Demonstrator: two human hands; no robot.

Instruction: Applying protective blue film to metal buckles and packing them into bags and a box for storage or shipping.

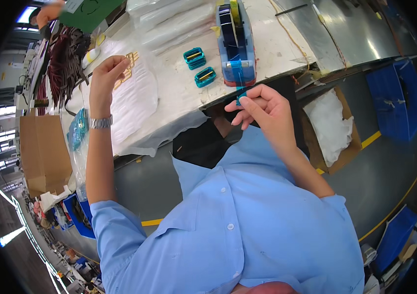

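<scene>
At the table's [181, 98] near edge, the right hand [269, 109] pinches tape [241, 99], apparently to tension it off the dispenser [247, 51]; leftward, the left hand [109, 73] curls at gold buckles [133, 57], its hold unclear.

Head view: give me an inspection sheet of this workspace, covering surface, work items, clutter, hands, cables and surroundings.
Surface: white table, partly covered by a white sheet.
Work items: gold frames at the left; two teal-wrapped pieces beside a blue tape dispenser.
Clutter: clear plastic packs; dark red strips.
Hands: left hand with fingertips at the gold frames, firmness of grip unclear; right hand pinches teal tape at the dispenser's front.
Cables: nothing seen for certain.
Surroundings: brown carton left; blue bin right.
</scene>
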